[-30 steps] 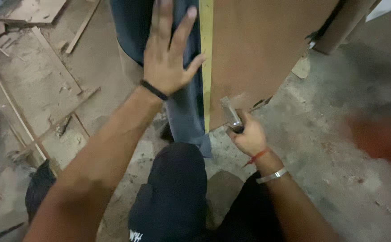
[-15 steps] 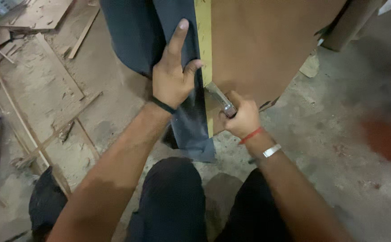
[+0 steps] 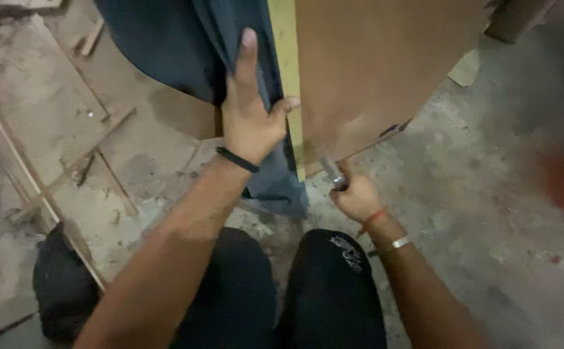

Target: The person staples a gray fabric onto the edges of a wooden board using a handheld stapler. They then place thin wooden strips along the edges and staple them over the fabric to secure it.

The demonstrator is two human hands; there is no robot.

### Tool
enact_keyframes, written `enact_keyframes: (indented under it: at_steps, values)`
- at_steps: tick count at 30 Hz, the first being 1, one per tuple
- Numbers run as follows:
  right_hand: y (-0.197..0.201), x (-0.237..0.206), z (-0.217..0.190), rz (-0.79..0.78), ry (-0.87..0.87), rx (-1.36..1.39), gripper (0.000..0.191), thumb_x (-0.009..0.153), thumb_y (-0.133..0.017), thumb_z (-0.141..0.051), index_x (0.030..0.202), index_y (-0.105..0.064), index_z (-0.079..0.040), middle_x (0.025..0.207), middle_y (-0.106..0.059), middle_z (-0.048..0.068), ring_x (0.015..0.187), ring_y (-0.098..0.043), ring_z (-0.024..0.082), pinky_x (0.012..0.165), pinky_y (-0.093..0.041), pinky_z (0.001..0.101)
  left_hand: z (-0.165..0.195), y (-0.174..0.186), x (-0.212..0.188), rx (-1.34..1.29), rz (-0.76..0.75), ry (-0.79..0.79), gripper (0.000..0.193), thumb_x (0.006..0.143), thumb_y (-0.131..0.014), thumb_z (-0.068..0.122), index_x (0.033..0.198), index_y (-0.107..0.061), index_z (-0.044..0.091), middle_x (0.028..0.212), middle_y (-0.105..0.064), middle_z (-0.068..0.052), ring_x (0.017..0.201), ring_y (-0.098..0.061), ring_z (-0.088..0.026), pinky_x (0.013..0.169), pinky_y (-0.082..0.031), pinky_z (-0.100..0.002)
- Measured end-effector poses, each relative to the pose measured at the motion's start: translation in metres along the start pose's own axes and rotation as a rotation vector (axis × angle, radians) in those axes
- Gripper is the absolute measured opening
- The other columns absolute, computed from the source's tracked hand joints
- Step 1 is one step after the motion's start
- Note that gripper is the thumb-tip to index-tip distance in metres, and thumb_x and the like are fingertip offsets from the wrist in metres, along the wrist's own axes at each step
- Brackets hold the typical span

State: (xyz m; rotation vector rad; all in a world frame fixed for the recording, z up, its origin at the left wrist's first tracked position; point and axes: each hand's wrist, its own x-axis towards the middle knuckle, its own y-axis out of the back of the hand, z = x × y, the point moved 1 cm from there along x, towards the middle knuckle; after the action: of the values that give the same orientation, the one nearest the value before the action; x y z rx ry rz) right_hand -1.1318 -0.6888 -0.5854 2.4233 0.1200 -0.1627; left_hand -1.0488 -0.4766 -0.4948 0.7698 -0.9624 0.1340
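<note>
Bracing: left hand [image 3: 251, 119], fingers together and flat, presses the brown board [image 3: 385, 71] at its pale edge strip [image 3: 288, 84], centre frame.
Tool: right hand [image 3: 357, 196] is wrapped tight around a small metal tool [image 3: 332, 172] at the board's lower corner.
Technique: best kept steady, tool in line with the strip, judging by the grip.
Edges: blue-trousered leg [image 3: 191, 52] stands just beside the strip, upper left.
Room: concrete floor [image 3: 489, 194] lies open at right; wood offcuts [image 3: 69, 168] litter the left.
</note>
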Motion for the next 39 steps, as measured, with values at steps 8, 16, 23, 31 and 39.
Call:
enact_keyframes:
  at_steps: [8,16,23,31,39]
  values:
    - [-0.037,0.005,-0.004,0.119,0.287,0.188,0.055,0.072,-0.071,-0.008,0.127,-0.061,-0.007,0.113,-0.067,0.023,0.103,-0.066,0.042,0.084,-0.054,0.0467,0.008,0.008,-0.007,-0.046,0.010,0.023,0.106,0.100,-0.094,0.021,0.164,-0.010,0.021,0.162,-0.036,-0.013,0.142,-0.049,-0.037,0.119,-0.048,-0.038]
    - [-0.051,0.014,-0.004,0.296,0.408,0.139,0.040,0.074,-0.075,-0.011,0.113,-0.067,-0.007,0.102,-0.070,0.021,0.095,-0.068,0.042,0.081,-0.055,0.0465,0.001,0.004,-0.011,0.018,0.009,0.003,0.102,0.100,-0.091,0.039,0.162,-0.014,0.015,0.162,-0.034,-0.015,0.145,-0.045,-0.038,0.121,-0.049,-0.039]
    - [-0.060,0.020,-0.010,0.351,0.420,0.108,0.023,0.079,-0.073,-0.011,0.102,-0.067,-0.009,0.093,-0.068,0.018,0.087,-0.068,0.041,0.074,-0.055,0.0466,-0.006,-0.001,-0.014,-0.008,-0.018,0.033,0.099,0.100,-0.088,0.039,0.163,-0.015,0.015,0.162,-0.036,-0.013,0.140,-0.049,-0.037,0.117,-0.051,-0.039]
    - [-0.056,0.002,-0.010,0.280,0.291,0.170,0.046,0.070,-0.077,-0.011,0.115,-0.066,-0.006,0.104,-0.069,0.022,0.096,-0.067,0.040,0.079,-0.054,0.0449,-0.012,0.005,-0.025,0.034,-0.098,-0.022,0.111,0.098,-0.092,0.025,0.165,-0.004,0.019,0.168,-0.024,-0.006,0.143,-0.041,-0.042,0.116,-0.051,-0.044]
    - [-0.040,0.000,-0.018,0.194,0.288,0.235,0.051,0.072,-0.077,-0.008,0.122,-0.062,-0.005,0.108,-0.070,0.021,0.099,-0.068,0.038,0.083,-0.054,0.0431,-0.018,-0.013,-0.044,0.115,-0.138,0.055,0.116,0.091,-0.094,0.028,0.163,-0.004,0.024,0.157,-0.023,-0.029,0.132,-0.049,-0.054,0.104,-0.058,-0.050]
